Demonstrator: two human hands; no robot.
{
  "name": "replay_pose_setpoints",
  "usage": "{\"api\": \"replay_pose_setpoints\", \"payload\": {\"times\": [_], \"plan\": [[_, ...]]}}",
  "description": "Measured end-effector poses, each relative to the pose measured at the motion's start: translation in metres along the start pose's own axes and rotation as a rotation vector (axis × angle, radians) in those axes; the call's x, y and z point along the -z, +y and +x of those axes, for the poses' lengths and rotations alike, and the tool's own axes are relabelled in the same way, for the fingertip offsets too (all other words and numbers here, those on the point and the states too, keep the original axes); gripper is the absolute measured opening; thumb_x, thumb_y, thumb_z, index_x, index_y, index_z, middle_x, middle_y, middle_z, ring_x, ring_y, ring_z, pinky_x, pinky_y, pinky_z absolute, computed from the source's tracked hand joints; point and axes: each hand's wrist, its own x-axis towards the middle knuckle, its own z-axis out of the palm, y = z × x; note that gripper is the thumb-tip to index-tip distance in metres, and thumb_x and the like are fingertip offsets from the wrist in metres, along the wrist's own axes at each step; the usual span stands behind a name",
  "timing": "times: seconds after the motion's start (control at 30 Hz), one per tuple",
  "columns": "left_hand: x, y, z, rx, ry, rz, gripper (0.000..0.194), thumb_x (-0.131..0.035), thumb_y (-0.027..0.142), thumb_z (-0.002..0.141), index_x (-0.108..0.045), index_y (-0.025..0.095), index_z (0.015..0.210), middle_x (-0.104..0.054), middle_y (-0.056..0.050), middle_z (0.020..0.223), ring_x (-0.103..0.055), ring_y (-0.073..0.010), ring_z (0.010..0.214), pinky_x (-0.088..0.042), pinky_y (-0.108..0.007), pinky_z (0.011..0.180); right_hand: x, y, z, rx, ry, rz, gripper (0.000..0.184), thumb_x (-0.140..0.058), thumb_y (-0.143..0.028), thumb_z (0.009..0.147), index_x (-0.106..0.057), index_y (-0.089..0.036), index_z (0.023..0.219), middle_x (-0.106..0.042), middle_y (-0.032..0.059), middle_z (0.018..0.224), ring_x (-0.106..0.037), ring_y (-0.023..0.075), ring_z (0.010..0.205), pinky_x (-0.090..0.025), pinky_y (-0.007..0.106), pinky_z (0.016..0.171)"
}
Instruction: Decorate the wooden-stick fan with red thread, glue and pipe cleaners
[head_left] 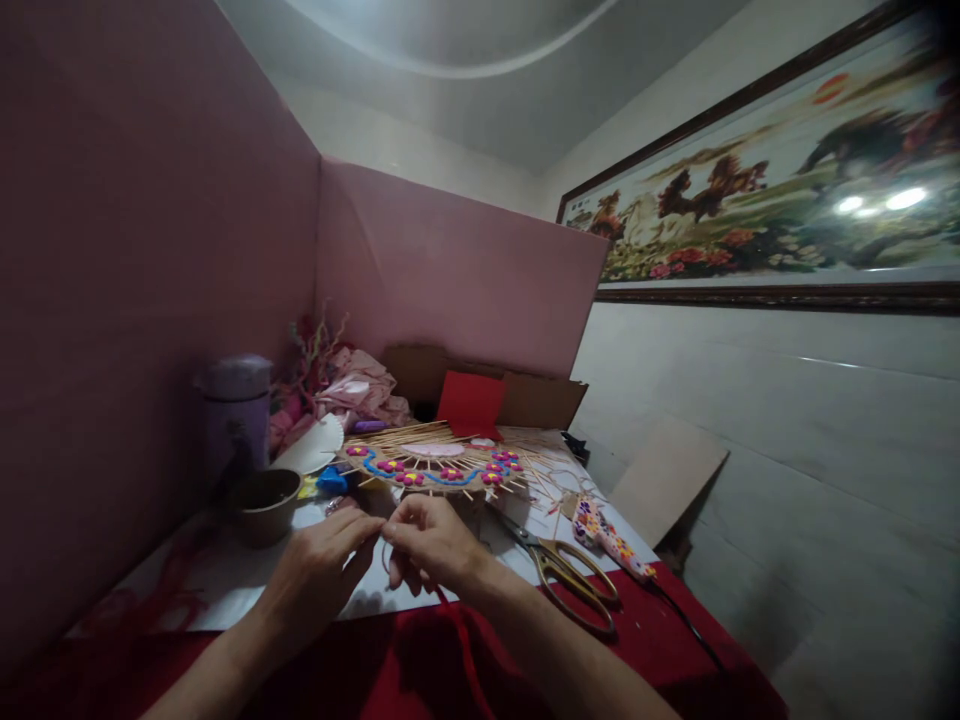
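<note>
My left hand and my right hand meet fingertip to fingertip over the front of the table, both pinched closed. A red cord runs from under my right hand down toward me, and a thin loop shows below its fingers. What lies between my left fingertips is too small to make out. Just beyond my hands is a fan-shaped piece of thin sticks, decorated with pink flowers and a wavy blue line. Gold-handled scissors lie to the right of my right hand.
A flower-patterned glue gun with a black cable lies at the right. On the left stand a bowl and a purple lidded container. Behind are a red card, pink crumpled cloth and a pink partition.
</note>
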Motion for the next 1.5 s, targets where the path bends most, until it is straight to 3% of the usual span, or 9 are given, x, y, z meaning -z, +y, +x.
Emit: {"api": "replay_pose_setpoints", "payload": {"times": [0.3,0.53,0.8,0.9,1.03,1.13,1.23,1.33,1.5], "plan": [[0.003,0.002,-0.006,-0.056,-0.059,0.203,0.027,-0.04,0.013,0.088,-0.06,0.019,0.071,-0.059,-0.001,0.064,-0.056,-0.0136,0.061,-0.05,-0.027,0.072,-0.009,0.034,0.013,0.204,0.206,0.0,0.009,-0.056,-0.021,0.068,-0.05,-0.019,0.06,-0.051,-0.0067,0.043,-0.045,0.0069,0.036,-0.035,0.017,0.037],[0.0,0.008,-0.007,-0.015,-0.124,0.145,0.025,-0.04,0.012,0.086,-0.052,0.02,0.066,-0.054,0.001,0.06,-0.051,-0.0142,0.055,-0.039,-0.023,0.051,-0.004,0.035,0.012,0.204,0.234,0.082,0.009,-0.055,-0.022,0.064,-0.05,-0.019,0.057,-0.048,-0.0071,0.038,-0.041,0.0067,0.032,-0.033,0.017,0.033],[0.0,0.009,-0.004,0.335,-0.145,-0.264,0.022,-0.043,0.03,0.089,-0.059,0.021,0.077,-0.063,0.003,0.067,-0.057,-0.0106,0.058,-0.043,-0.019,0.055,-0.006,0.03,0.001,0.364,0.273,-0.178,0.019,-0.056,-0.038,0.082,-0.058,-0.019,0.082,-0.053,-0.0045,0.05,-0.05,0.0092,0.041,-0.04,0.019,0.042],[0.005,0.012,0.0,0.403,-0.159,-0.423,0.023,-0.047,0.036,0.086,-0.061,0.021,0.075,-0.061,0.002,0.063,-0.055,-0.0113,0.056,-0.043,-0.019,0.054,-0.007,0.031,-0.002,0.468,0.279,-0.278,0.017,-0.053,-0.035,0.085,-0.059,-0.02,0.082,-0.056,-0.0025,0.056,-0.053,0.0101,0.048,-0.041,0.02,0.047],[0.004,0.015,0.002,0.689,-0.178,-0.673,0.034,-0.049,0.048,0.082,-0.06,0.018,0.07,-0.048,0.003,0.053,-0.044,-0.0097,0.048,-0.036,-0.018,0.044,-0.011,0.034,-0.001,0.649,0.389,-0.396,0.014,-0.051,-0.026,0.084,-0.057,-0.019,0.074,-0.055,-0.0019,0.059,-0.05,0.0097,0.051,-0.039,0.02,0.051],[-0.004,0.011,-0.002,0.896,-0.167,-0.929,0.041,-0.053,0.057,0.077,-0.056,0.017,0.069,-0.04,0.005,0.051,-0.034,-0.0072,0.042,-0.027,-0.017,0.037,-0.015,0.035,-0.001,0.699,0.412,-0.411,0.012,-0.051,-0.022,0.084,-0.058,-0.018,0.075,-0.053,-0.0021,0.06,-0.049,0.0091,0.051,-0.038,0.02,0.051],[-0.011,0.007,-0.006,1.007,-0.135,-1.051,0.042,-0.058,0.058,0.072,-0.054,0.017,0.069,-0.042,0.006,0.052,-0.032,-0.0062,0.04,-0.024,-0.017,0.035,-0.018,0.037,-0.001,0.719,0.396,-0.419,0.011,-0.05,-0.02,0.085,-0.059,-0.017,0.079,-0.057,-0.0006,0.063,-0.052,0.0096,0.054,-0.039,0.02,0.054],[-0.01,0.008,-0.006,0.991,-0.123,-1.015,0.04,-0.058,0.057,0.074,-0.055,0.017,0.069,-0.043,0.005,0.052,-0.035,-0.0072,0.041,-0.027,-0.017,0.036,-0.018,0.038,-0.002,0.718,0.399,-0.429,0.011,-0.05,-0.02,0.085,-0.06,-0.016,0.081,-0.058,-0.0002,0.064,-0.053,0.0097,0.055,-0.04,0.02,0.055],[-0.004,0.011,-0.005,0.753,-0.086,-0.689,0.035,-0.054,0.048,0.08,-0.058,0.017,0.064,-0.049,0.003,0.054,-0.045,-0.0092,0.045,-0.035,-0.018,0.04,-0.015,0.039,-0.002,0.678,0.421,-0.505,0.013,-0.048,-0.021,0.086,-0.057,-0.017,0.077,-0.056,-0.0015,0.06,-0.05,0.009,0.05,-0.037,0.02,0.052]]}}
